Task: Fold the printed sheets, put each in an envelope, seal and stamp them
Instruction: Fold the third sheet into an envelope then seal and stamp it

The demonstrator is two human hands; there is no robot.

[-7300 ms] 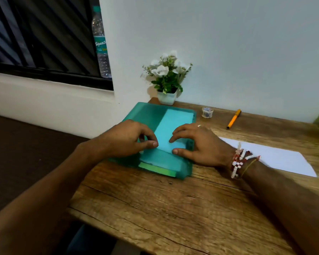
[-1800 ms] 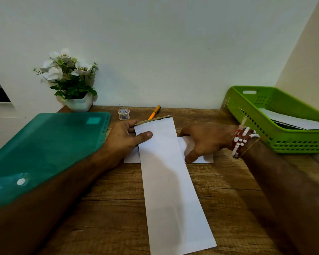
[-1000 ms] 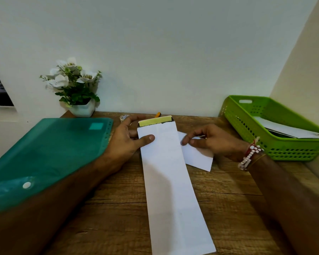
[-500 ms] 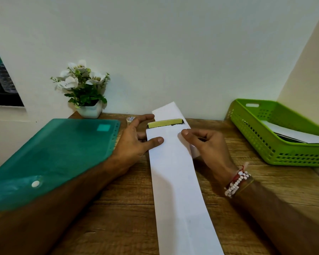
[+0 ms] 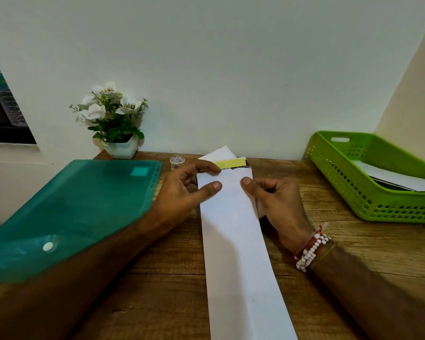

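Sheet (image 5: 217, 153) has slid lower than half a second ago; just a corner clears the yellow strip (image 5: 230, 163). Left grip (image 5: 187, 190) pinches the envelope (image 5: 233, 241) mouth, likely to hold it open. Right grip (image 5: 277, 202) pinches its right edge, likely feeding. Envelope rests lengthwise on the bench (image 5: 329, 253).

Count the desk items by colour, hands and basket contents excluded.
White: 3 (long white paper envelope, folded white sheet, white pot of flowers)
Teal: 1 (teal plastic folder)
Lime green: 1 (lime-green perforated plastic basket)
Clear: 1 (small clear round tub)
Total: 6
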